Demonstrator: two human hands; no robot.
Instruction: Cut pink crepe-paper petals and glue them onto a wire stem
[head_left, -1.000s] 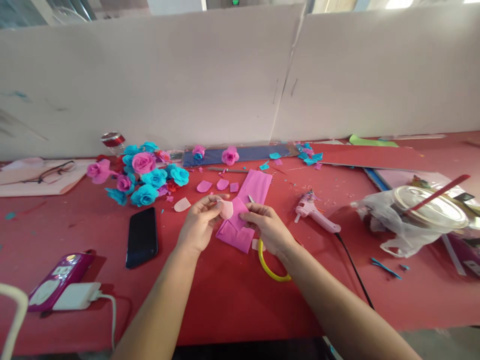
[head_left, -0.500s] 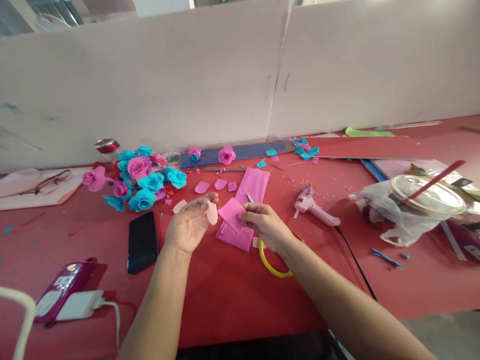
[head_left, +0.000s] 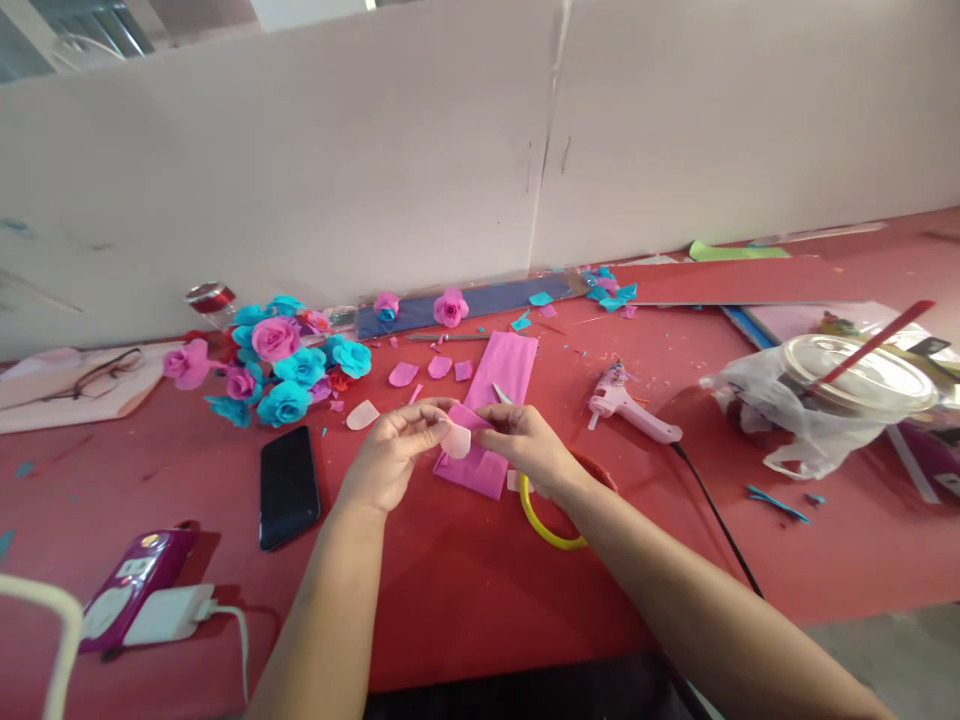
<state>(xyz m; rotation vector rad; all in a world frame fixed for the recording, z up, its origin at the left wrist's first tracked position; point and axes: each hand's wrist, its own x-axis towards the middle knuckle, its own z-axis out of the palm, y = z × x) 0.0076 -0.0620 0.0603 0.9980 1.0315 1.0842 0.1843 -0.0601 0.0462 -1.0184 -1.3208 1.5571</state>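
Observation:
Between the thumb and fingers of my left hand (head_left: pixel 394 450) is a pale petal-shaped paper piece (head_left: pixel 456 441). My right hand (head_left: pixel 529 445) pinches a small pink paper piece (head_left: pixel 466 415), and the pale piece lies against its left side. Beneath both hands a longer folded strip of pink crepe paper (head_left: pixel 504 370) rests on the red table. Yellow-handled scissors (head_left: pixel 551 530) lie under my right wrist, partly hidden, their tip showing above the hand. Another pale petal piece (head_left: pixel 363 415) is left of my left hand, and several cut pink petals (head_left: pixel 403 374) lie behind it.
Paper flowers (head_left: pixel 289 368) stand in a bunch at the left, behind a black phone (head_left: pixel 289 488). A glue gun (head_left: pixel 630 408) with a cord lies to the right. Farther right sits a lidded bowl in a plastic bag (head_left: pixel 810 400). A white charger (head_left: pixel 169 612) lies front left.
My left hand has moved right, bringing the pale petal piece against the pink paper in my right hand. The right hand has barely moved. The view has shifted slightly.

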